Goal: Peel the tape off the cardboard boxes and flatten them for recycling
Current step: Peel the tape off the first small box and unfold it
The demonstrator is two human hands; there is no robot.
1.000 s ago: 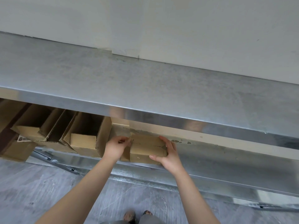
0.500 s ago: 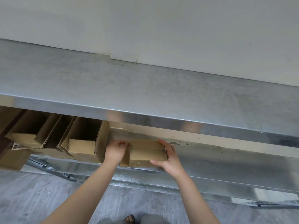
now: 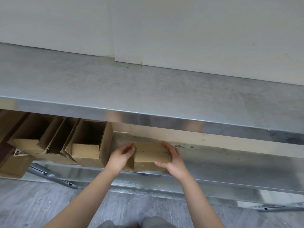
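Left hand (image 3: 122, 155) and right hand (image 3: 173, 162) grip the box (image 3: 151, 155) by its ends.
Fingers curl round each end, and the right thumb lies on the front. Over the last second the box has stayed put on the lower shelf (image 3: 230, 163), near the open boxes (image 3: 89, 153). The grip looks settled, so lifting it out for peeling is likely next.

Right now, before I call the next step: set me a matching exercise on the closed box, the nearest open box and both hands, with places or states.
Things: 1 closed box; 2 open box; 3 left hand; 4 right hand.
States: A grips the closed box's right end; B sits on the lower shelf between both hands; C mouth faces the camera, left of the hands; D fingers at the closed box's left end.
Pairs: 1-B; 2-C; 3-D; 4-A.
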